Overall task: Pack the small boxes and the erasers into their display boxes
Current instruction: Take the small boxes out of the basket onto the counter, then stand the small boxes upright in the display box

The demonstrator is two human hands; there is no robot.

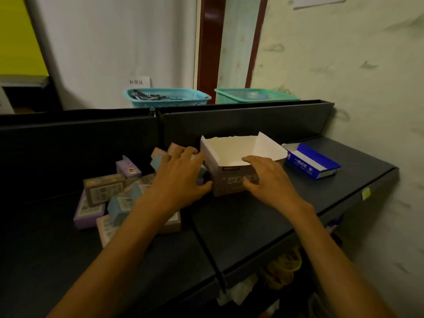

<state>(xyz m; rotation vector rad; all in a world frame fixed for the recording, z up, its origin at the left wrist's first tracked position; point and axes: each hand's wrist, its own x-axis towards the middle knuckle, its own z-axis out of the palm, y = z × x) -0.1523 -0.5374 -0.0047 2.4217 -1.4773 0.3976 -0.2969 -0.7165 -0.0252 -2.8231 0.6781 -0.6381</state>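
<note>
An open display box, white inside with a brown printed front, stands on the dark shelf. My right hand holds its front wall, fingers over the rim and thumb on the printed face. My left hand lies spread against the box's left side, above a pile of small boxes in purple, blue and brown. A second display box, blue and lying open, sits to the right.
A black back panel runs behind the shelf. Beyond it stand a blue basket with dark items and a green basket. A wall closes in on the right. Goods show under the shelf's front edge.
</note>
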